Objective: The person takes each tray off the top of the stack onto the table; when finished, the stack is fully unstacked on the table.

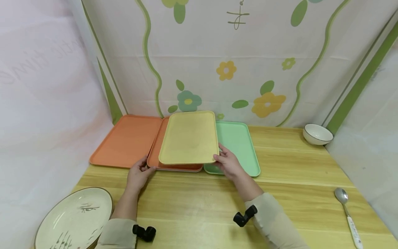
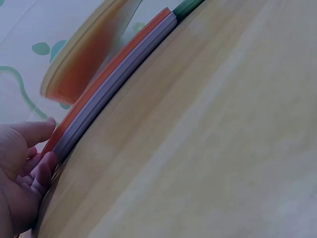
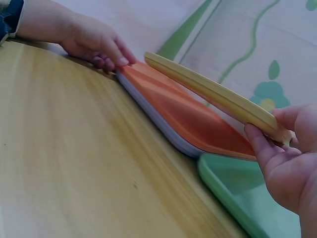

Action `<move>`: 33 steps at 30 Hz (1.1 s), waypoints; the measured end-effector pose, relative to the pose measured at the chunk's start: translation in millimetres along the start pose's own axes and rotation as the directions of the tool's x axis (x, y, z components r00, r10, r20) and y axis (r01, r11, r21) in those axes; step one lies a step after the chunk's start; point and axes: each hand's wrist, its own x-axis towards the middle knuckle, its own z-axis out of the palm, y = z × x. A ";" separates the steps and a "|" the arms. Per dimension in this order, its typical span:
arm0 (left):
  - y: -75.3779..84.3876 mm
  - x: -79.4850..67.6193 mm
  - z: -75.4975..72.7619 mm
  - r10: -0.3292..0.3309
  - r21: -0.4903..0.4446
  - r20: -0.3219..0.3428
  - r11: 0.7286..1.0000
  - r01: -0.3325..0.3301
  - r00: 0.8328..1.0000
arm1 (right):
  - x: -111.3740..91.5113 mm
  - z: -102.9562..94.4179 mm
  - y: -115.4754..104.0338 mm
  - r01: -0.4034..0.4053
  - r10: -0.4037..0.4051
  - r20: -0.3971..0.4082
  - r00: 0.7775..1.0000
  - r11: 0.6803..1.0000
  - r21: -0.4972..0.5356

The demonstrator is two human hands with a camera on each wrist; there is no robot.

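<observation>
A yellow tray [image 1: 189, 138] is held tilted above an orange tray [image 3: 198, 126], its right front corner pinched between the thumb and fingers of my right hand [image 1: 229, 163]. Beneath that orange tray sits a lavender layer [image 2: 116, 82], apparently one or more stacked trays. My left hand [image 1: 138, 176] grips the stack's front left corner, thumb on the orange rim. To the left lies another orange tray [image 1: 130, 138]. A green tray [image 1: 237, 148] lies on the right, partly under the right hand and the yellow tray.
An oval patterned plate [image 1: 77, 214] is at the front left of the wooden table [image 1: 192, 207]. At the back right stands a small white bowl [image 1: 318, 135]. A spoon [image 1: 348, 214] lies near the right edge. Flowered cloth [image 1: 199, 45] hangs behind the trays.
</observation>
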 end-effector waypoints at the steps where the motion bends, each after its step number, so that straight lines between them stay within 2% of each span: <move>1: -0.2 0.3 0.0 0.003 0.010 -0.001 1.000 -0.003 1.000 | -2.4 -5.8 -2.6 0.013 -0.013 0.015 1.000 1.000 -0.007; 6: 0.4 -0.9 0.3 0.028 0.087 -0.018 0.996 -0.026 0.999 | -17.0 -36.2 -15.8 0.061 -0.061 0.035 0.998 0.998 -0.010; 10: 1.2 -1.9 0.6 0.035 0.144 -0.023 0.989 -0.032 0.999 | -29.9 -63.1 -24.3 0.084 -0.085 0.048 0.995 0.996 0.024; 15: 2.4 0.1 1.4 0.047 0.146 -0.024 0.988 -0.043 0.999 | -47.6 -99.1 -35.6 0.156 -0.161 0.073 0.984 0.985 0.076; 22: 1.6 2.0 0.3 0.045 0.149 -0.032 0.988 -0.040 0.998 | -71.8 -149.4 -45.2 0.248 -0.268 0.101 0.958 0.952 0.179; 28: 2.3 -1.0 -0.4 0.036 0.155 -0.032 0.987 -0.030 0.999 | -87.4 -186.7 -50.3 0.257 -0.294 0.132 0.947 0.936 0.241; 33: 3.1 -2.6 -0.2 0.036 0.163 -0.032 0.986 -0.030 0.999 | -99.9 -218.5 -53.8 0.238 -0.306 0.200 0.931 0.923 0.303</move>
